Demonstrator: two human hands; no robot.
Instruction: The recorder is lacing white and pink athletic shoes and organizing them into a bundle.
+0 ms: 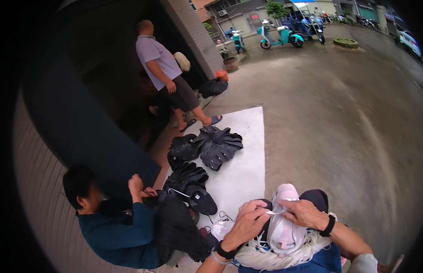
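Note:
A pink and white sneaker lies on my lap, its toe pointing away from me. Across its upper a flat white shoelace stretches between my two hands. My left hand pinches one part of it at the shoe's left side. At the right side, my right hand grips the lace close to the shoe's eyelets, its fingertips partly hidden. Under and around the shoe lies a thick bundle of white shoelaces, spread over blue cloth.
To my left sits a co-worker with raised hands, a black shoe nearby. Fanned black shoe pieces lie on a white sheet. Farther off, a person in sandals stands by a doorway. Scooters are parked across the wet pavement.

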